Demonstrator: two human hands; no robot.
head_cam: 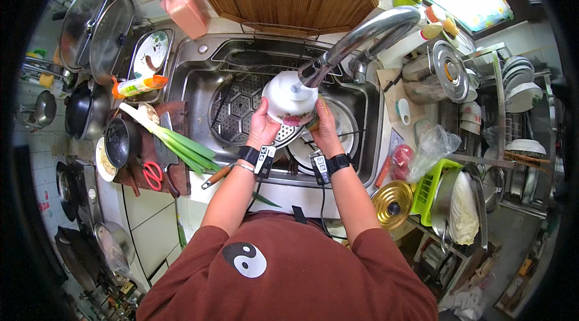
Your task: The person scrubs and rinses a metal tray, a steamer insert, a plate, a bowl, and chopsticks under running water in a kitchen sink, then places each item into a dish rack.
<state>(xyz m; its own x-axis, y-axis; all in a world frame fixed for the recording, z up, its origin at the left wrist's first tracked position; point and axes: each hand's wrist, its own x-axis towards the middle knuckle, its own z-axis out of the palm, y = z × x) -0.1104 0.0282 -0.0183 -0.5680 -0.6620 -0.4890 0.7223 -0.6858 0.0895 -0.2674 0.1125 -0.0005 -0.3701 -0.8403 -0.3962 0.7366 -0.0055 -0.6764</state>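
Note:
Both hands hold a white bowl with a pink flower pattern [289, 99], its footed underside turned up beneath the faucet spout [312, 70]. My left hand [263, 125] grips its left edge and my right hand [325, 124] its right edge; something yellow and green shows at the right fingers, too hidden to name. Whether water runs is hard to tell. Below the bowl, a perforated metal steamer plate [239, 108] lies in the left part of the stainless steel sink [194, 81]. White dishes and a round pan [348, 126] lie at the right, partly covered.
Left of the sink, a wooden cutting board [181, 180] bears a cleaver [165, 149], red scissors [153, 175], leeks [181, 142] and a small black bowl [122, 142]. A peeler with wooden handle [217, 177] lies at the front edge. At right are a golden lid [392, 205] and a lidded pot [425, 74].

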